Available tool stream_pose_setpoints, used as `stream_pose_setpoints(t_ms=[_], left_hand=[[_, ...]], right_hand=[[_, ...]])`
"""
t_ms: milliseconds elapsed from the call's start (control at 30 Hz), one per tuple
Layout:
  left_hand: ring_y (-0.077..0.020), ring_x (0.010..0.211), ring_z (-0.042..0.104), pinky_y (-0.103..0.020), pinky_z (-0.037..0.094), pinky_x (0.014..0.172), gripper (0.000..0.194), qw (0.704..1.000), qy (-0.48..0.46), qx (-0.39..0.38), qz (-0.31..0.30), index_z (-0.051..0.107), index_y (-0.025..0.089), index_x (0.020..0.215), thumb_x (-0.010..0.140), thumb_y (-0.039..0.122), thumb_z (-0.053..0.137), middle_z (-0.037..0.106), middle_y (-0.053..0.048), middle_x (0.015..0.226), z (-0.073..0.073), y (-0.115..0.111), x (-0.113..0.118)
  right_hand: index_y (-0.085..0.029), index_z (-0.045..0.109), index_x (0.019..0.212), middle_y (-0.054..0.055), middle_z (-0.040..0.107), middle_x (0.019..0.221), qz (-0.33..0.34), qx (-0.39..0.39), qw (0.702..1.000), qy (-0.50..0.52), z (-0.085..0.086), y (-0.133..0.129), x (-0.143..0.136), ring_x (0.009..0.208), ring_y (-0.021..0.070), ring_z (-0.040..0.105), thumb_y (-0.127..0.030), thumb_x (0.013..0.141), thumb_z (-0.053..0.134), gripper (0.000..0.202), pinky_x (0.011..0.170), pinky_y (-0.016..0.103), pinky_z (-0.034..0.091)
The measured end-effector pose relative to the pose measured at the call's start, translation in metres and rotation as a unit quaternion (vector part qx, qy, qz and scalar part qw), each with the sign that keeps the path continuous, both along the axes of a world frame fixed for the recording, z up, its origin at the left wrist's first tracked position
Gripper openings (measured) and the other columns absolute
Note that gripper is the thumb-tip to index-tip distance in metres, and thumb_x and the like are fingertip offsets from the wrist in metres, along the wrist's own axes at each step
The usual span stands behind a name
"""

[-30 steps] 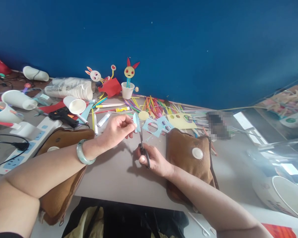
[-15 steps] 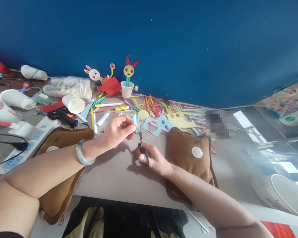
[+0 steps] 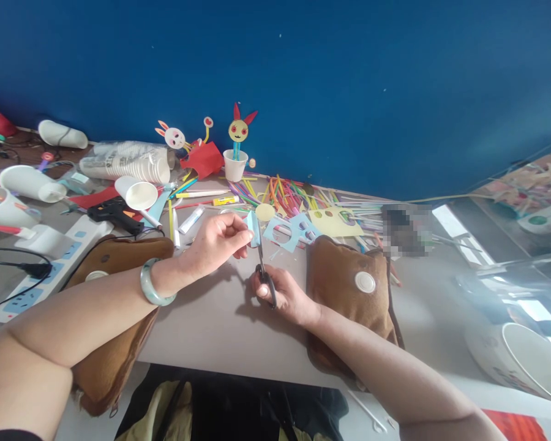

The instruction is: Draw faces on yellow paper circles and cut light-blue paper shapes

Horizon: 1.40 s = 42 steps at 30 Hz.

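Between the thumb and fingers of my left hand [image 3: 220, 244] is a small piece of light blue paper [image 3: 253, 228]. My right hand [image 3: 285, 295] grips black-handled scissors [image 3: 267, 285], their blades pointing up and away from me along the right edge of the paper. Whether the blades touch the paper is hard to tell. Just beyond the hands lie a yellow paper disc [image 3: 265, 212] and light blue paper with round holes cut in it [image 3: 281, 233]. A pale yellow sheet with cut-out holes [image 3: 342, 223] is farther right.
Brown cushions [image 3: 356, 306] lie under both forearms. At left are a power strip [image 3: 57, 263], a black glue gun [image 3: 114, 214] and white paper cups [image 3: 138, 193]. Coloured pipe cleaners [image 3: 282, 193] spread along the blue wall, beside a rabbit-eared figure in a cup [image 3: 235, 166].
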<state>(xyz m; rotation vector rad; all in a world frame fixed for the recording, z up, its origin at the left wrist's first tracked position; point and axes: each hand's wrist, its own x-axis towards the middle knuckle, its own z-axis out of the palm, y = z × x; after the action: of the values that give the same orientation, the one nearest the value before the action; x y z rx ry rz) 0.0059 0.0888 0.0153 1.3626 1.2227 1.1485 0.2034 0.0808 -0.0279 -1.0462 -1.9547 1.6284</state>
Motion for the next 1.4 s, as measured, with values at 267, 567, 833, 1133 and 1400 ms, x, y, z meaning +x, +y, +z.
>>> stream_pose_setpoints(t_ms=[267, 567, 833, 1133, 1400], left_hand=[[-0.0091, 0.050, 0.061, -0.020, 0.052, 0.053, 0.013, 1.000, -0.010, -0.003, 0.000, 0.058, 0.017, 0.069, 0.079, 0.024, 0.062, 0.062, 0.003, 0.054, 0.0025, -0.0001, 0.0011], [-0.0087, 0.049, 0.060, -0.020, 0.052, 0.052, 0.014, 1.000, -0.028, -0.011, 0.002, 0.058, 0.017, 0.069, 0.078, 0.025, 0.064, 0.062, 0.003, 0.053, 0.0022, 0.0003, 0.0007], [-0.0082, 0.050, 0.060, -0.020, 0.052, 0.054, 0.014, 0.999, -0.043, -0.015, -0.006, 0.058, 0.017, 0.068, 0.080, 0.023, 0.064, 0.063, 0.003, 0.055, 0.0017, 0.0005, 0.0001], [-0.0082, 0.050, 0.060, -0.020, 0.051, 0.055, 0.017, 0.999, -0.051, -0.012, -0.006, 0.057, 0.016, 0.067, 0.080, 0.024, 0.065, 0.062, 0.003, 0.053, 0.0025, -0.0005, 0.0003], [-0.0094, 0.050, 0.061, -0.020, 0.049, 0.053, 0.014, 0.999, -0.016, -0.029, -0.011, 0.059, 0.016, 0.070, 0.079, 0.025, 0.064, 0.063, 0.002, 0.053, 0.0030, -0.0014, 0.0004]], right_hand=[[-0.018, 0.050, 0.068, -0.002, 0.048, 0.062, -0.005, 0.009, 1.000, 0.000, 0.0001, -0.0002, -0.0002, 0.059, 0.0106, 0.039, -0.084, 0.073, 0.053, 0.067, 0.056, 0.025, 0.034], [-0.019, 0.049, 0.065, -0.002, 0.048, 0.059, -0.013, 0.018, 1.000, 0.002, 0.0017, -0.0013, -0.0011, 0.057, 0.0106, 0.041, -0.083, 0.075, 0.052, 0.065, 0.054, 0.025, 0.036], [-0.019, 0.048, 0.065, -0.002, 0.048, 0.060, -0.014, 0.031, 0.999, -0.012, -0.0005, -0.0006, -0.0009, 0.057, 0.0111, 0.040, -0.085, 0.075, 0.048, 0.067, 0.055, 0.026, 0.034], [-0.019, 0.048, 0.066, -0.002, 0.047, 0.061, -0.027, 0.038, 0.999, -0.026, -0.0019, -0.0010, -0.0009, 0.058, 0.0108, 0.039, -0.082, 0.078, 0.047, 0.065, 0.056, 0.026, 0.033], [-0.018, 0.049, 0.067, -0.001, 0.049, 0.061, -0.022, 0.035, 0.999, -0.015, 0.0004, -0.0011, -0.0010, 0.058, 0.0111, 0.041, -0.078, 0.079, 0.052, 0.061, 0.055, 0.025, 0.035]])
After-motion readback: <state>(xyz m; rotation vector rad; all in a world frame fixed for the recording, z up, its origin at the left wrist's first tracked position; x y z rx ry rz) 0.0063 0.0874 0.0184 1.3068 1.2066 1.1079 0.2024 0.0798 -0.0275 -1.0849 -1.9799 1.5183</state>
